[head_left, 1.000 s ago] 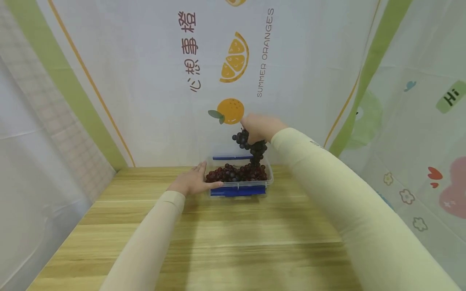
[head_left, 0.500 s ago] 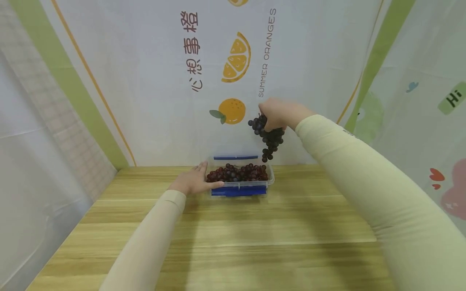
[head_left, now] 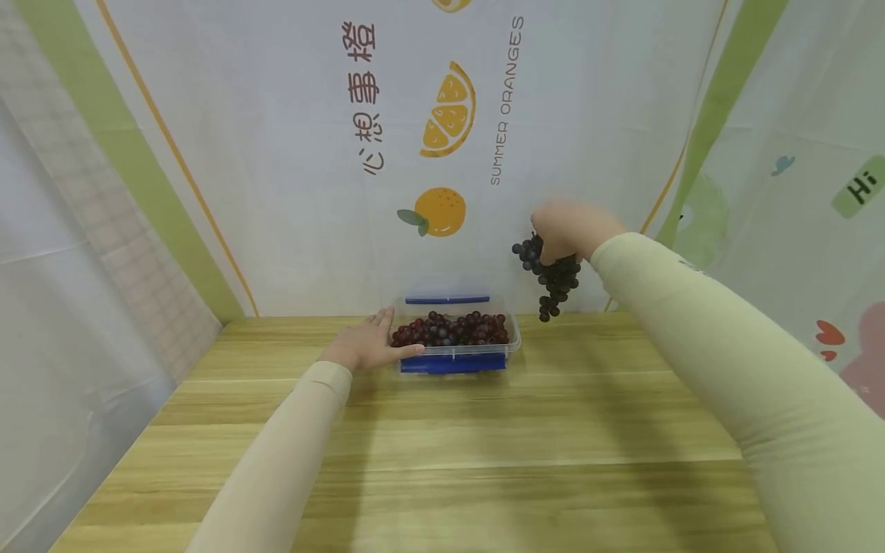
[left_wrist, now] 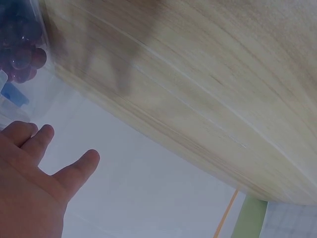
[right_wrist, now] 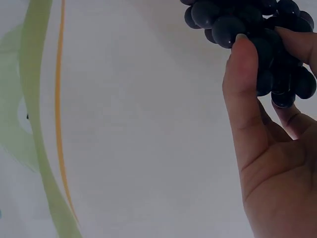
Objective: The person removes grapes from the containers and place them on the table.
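My right hand (head_left: 570,228) grips a bunch of dark grapes (head_left: 556,280), which hangs above the table to the right of the box. In the right wrist view the thumb and fingers press around the dark grapes (right_wrist: 262,54). A clear plastic box (head_left: 513,338) with blue clips stands at the back of the table, with reddish grapes (head_left: 449,330) inside. My left hand (head_left: 364,344) rests at the box's left end, fingers straight, thumb along the front rim. The left wrist view shows that hand (left_wrist: 37,173) with its fingers extended and a corner of the box.
The wooden table (head_left: 442,461) ends at a white curtain (head_left: 297,192) printed with oranges, right behind the box. Another printed curtain (head_left: 781,253) hangs on the right side, and a white one (head_left: 62,307) on the left.
My right hand has lifted the dark bunch up out of the box and carried it right, then slightly down. My left hand has stayed at the box's left end.
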